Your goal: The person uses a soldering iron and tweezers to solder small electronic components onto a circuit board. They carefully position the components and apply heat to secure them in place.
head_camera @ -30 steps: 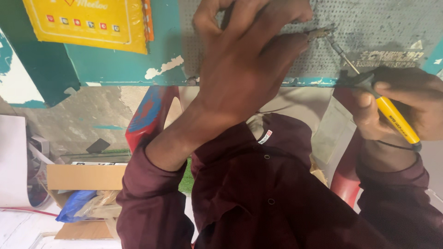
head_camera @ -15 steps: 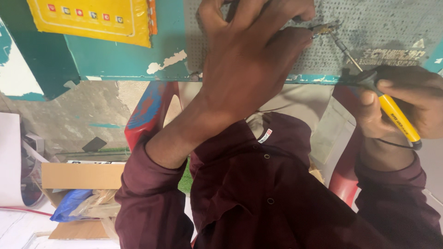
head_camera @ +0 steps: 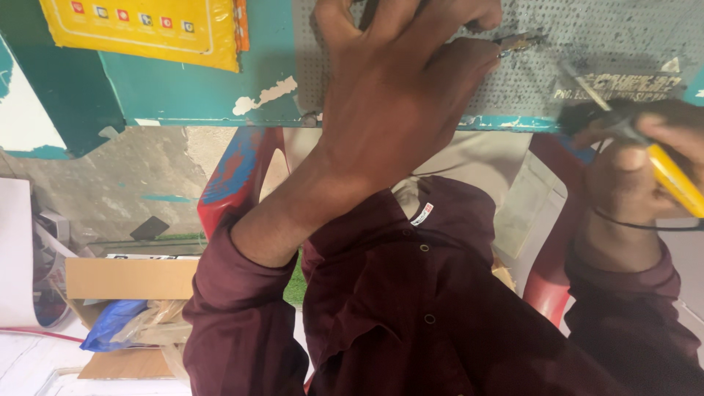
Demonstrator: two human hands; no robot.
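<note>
Left fingers [head_camera: 469, 62]: clenched around a small metal part [head_camera: 517, 42], pinched at the tips against the board [head_camera: 631, 44].
Left hand [head_camera: 400, 95]: laid flat over the board, back facing the camera, wrist bare below a rolled maroon sleeve [head_camera: 242, 315].
Part: brass-coloured tip protruding just right of the left fingertips, touching the board near its top edge; exact kind not discernible.
Right fingers [head_camera: 660, 136]: clenched around the iron [head_camera: 671, 176], gripping the yellow handle.
Right hand [head_camera: 631, 172]: at the right edge of view, just below the board's lower rim; blurred.
Iron: yellow handle, dark collar, thin metal shaft [head_camera: 587, 84] slanting up and left over the board; shaft tip near the part, contact not discernible.
Board: grey perforated sheet, resting on the teal surface [head_camera: 191, 95].
Wire [head_camera: 645, 226]: thin, black, crossing the right wrist.
Surface: teal paint, chipped along the near edge [head_camera: 268, 94].
Packet [head_camera: 147, 29]: yellow, flat, on the surface, well left of the board.
Chair [head_camera: 238, 176]: red, partly visible beside the left forearm.
Box [head_camera: 125, 279]: cardboard, on the floor at lower left, with blue plastic [head_camera: 110, 330] beside it.
</note>
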